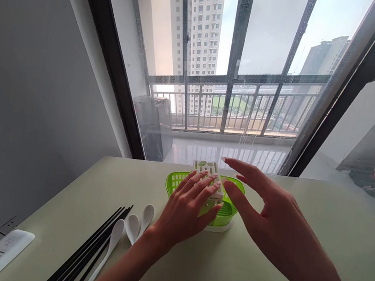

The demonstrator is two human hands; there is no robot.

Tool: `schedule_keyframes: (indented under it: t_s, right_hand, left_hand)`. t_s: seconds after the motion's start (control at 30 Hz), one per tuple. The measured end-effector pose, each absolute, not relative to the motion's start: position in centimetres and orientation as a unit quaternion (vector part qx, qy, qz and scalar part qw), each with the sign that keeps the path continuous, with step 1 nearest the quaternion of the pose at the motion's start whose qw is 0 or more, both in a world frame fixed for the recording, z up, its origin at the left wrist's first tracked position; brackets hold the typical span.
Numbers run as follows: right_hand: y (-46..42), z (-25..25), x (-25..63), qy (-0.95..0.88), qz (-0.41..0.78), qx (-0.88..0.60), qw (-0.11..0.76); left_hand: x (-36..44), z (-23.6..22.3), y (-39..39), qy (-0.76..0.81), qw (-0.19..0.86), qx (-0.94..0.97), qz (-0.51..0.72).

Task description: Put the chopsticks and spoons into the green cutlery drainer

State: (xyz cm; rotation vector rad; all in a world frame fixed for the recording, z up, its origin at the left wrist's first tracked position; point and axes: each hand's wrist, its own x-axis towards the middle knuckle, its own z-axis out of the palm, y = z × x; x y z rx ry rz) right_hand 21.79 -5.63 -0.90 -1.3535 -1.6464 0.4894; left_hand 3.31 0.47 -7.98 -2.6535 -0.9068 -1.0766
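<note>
Right hand nearby, white rack under left hand

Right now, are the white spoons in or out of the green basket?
Out: the white spoons lie on the table beside the black chopsticks, left of the green basket.

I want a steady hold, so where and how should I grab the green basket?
Probably pinch the green basket by its rim at the right end, coming from the right with the right hand. The wall rises to an open edge there, while the left hand is on the white rack over the basket's middle.
</note>
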Motion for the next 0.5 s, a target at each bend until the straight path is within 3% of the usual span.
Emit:
schedule_keyframes:
  t_s: [0.1, 0.2, 0.5]
  right_hand:
    - [-4.9, -1.0, 21.4, -0.601, 0.389, -0.423, 0.555]
    - [-4.2, -1.2, 21.5, -0.513, 0.545, -0.284, 0.599]
    - [-4.6, -0.6, 22.0, -0.46, 0.635, -0.221, 0.579]
  left_hand:
    - [1.9, -8.3, 2.2, -0.327, 0.108, -0.865, -0.365]
    - [-0.4, -8.4, 4.2, -0.367, 0.144, -0.844, -0.363]
    - [-8.9, -8.3, 7.7, -0.443, 0.226, -0.786, -0.367]
